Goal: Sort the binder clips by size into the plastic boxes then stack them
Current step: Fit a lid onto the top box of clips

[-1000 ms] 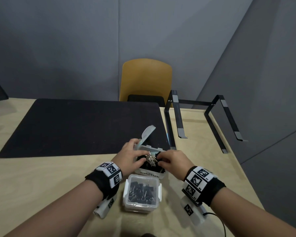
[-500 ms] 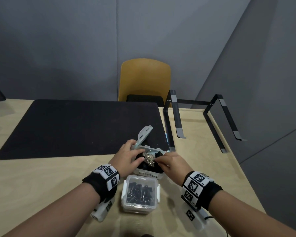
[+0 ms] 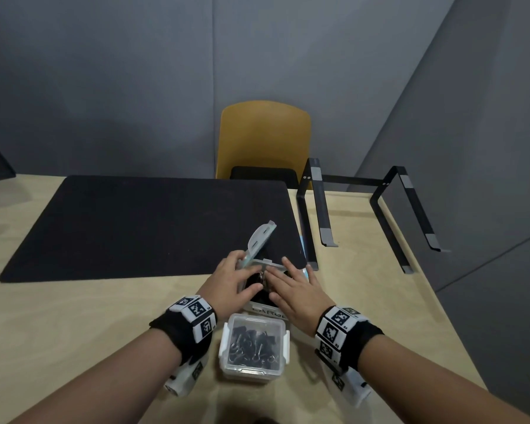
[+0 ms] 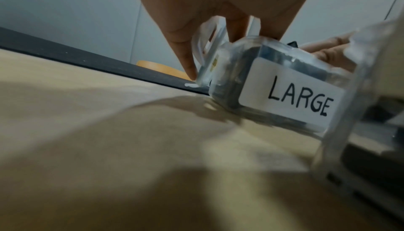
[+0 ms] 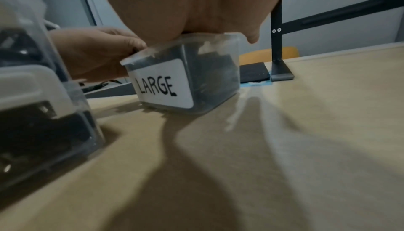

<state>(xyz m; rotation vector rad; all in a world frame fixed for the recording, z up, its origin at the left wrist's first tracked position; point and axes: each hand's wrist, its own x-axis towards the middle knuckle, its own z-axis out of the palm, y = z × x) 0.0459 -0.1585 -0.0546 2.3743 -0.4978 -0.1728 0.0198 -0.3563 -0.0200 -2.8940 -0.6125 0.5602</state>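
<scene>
A clear plastic box labelled LARGE (image 3: 265, 312) (image 4: 290, 96) (image 5: 161, 86) stands at the black mat's near edge with dark binder clips (image 3: 259, 278) piled inside. Its lid (image 3: 261, 240) tilts up behind the left rim. My left hand (image 3: 230, 280) (image 4: 218, 1) grips the box's left side, thumb over the rim. The right hand (image 3: 291, 286) (image 5: 196, 1) lies flat on the clips, fingers straight and spread. Nearer me, a second clear box (image 3: 254, 347) (image 5: 39, 113) with small black clips has its lid closed.
A black mat (image 3: 141, 224) covers the far middle of the wooden table. A black metal stand (image 3: 318, 209) rises just right of the boxes. A yellow chair (image 3: 263, 136) is behind the table. The table's right edge (image 3: 441, 301) runs close to my right arm.
My right hand's fingers, curled over the clips' silver handles before, now lie straight and flat on the pile. The left hand keeps its hold on the box; the lid stays raised.
</scene>
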